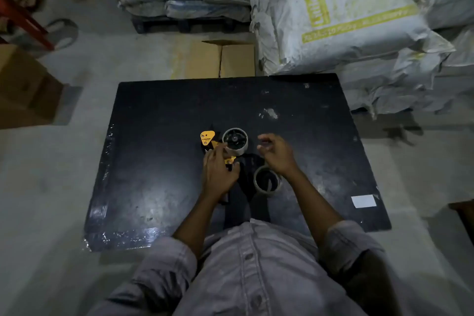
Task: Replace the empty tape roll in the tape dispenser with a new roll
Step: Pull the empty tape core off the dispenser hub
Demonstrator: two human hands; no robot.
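A dim storeroom with a concrete floor, and in the middle a black desk point(154, 115) with scuffed, shiny patches. The left hand point(218, 172) is closed around the handle of the yellow-and-black tape dispenser point(216, 145), which lies on the desk. The right hand point(275, 152) hovers just right of the dispenser's hub, fingers loosely curled and holding nothing. On that hub sits a tape roll point(235, 141) (grey-walled, seen end-on; whether it is full or spent I cannot tell). A second roll point(266, 182) lies flat on the desk beneath the right wrist. Farther out: a white label point(364, 200) at the desk's right, a cardboard box point(230, 59) beyond it, stacked sacks point(333, 7) behind.
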